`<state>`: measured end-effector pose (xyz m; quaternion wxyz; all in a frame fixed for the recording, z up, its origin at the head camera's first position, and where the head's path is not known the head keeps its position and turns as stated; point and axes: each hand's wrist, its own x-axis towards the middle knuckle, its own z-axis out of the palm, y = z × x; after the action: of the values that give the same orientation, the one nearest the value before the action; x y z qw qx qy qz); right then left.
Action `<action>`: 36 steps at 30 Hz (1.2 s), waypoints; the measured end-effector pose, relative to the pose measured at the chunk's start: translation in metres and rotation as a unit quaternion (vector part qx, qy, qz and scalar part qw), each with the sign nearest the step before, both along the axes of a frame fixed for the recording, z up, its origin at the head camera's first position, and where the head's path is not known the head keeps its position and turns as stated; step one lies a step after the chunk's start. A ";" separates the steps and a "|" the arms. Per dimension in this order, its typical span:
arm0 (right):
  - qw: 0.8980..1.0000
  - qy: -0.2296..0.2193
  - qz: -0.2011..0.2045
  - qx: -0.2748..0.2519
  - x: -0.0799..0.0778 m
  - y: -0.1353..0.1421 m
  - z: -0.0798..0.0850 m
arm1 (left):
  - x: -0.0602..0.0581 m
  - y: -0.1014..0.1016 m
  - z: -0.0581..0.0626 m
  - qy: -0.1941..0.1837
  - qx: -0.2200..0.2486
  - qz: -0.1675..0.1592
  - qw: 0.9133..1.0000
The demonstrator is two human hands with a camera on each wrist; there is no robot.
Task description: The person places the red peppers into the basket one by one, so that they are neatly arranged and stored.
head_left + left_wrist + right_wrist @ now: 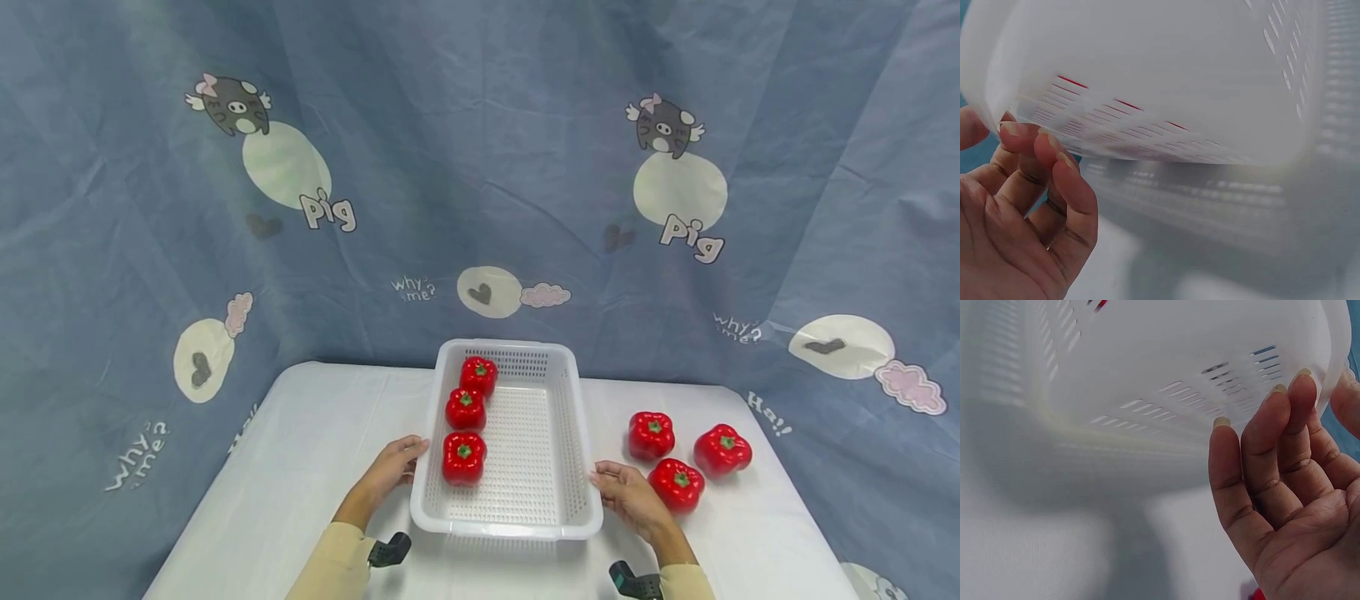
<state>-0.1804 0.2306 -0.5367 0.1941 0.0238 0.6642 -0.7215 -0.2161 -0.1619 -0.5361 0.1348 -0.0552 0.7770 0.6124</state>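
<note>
White basket [507,529] is in your left hand [390,468] and right hand [633,500], each grip pinching one side, apparently for repositioning, the next move calling for level support.

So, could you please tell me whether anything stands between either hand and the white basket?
Nothing visible does: the left hand and right hand grip the white basket directly, at opposite sides. The nearest loose red pepper lies on the right hand's outer side.

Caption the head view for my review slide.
Both hands grip a white rectangular plastic basket holding three red bell peppers; three more lie outside.
</note>
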 end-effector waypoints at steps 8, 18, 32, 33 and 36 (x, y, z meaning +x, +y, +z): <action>1.000 0.001 0.003 0.003 -0.001 0.001 0.000 | -0.001 0.000 -0.003 -0.005 0.015 -0.005 1.000; 0.997 0.019 -0.004 0.075 0.001 0.000 0.002 | -0.003 0.001 -0.004 -0.008 0.021 -0.001 1.000; 0.971 0.093 -0.093 0.198 0.010 -0.001 0.016 | -0.001 0.000 0.003 -0.018 -0.003 -0.007 1.000; 0.968 0.100 -0.104 0.204 0.011 0.002 0.017 | -0.001 0.000 0.005 -0.018 -0.006 -0.007 1.000; 0.957 0.117 -0.131 0.230 0.014 0.011 0.021 | -0.001 0.001 0.005 -0.021 -0.011 -0.007 1.000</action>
<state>-0.1664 0.2414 -0.5161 0.0082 0.0702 0.8215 -0.5658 -0.2175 -0.1606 -0.5309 0.1550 -0.0642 0.7808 0.6018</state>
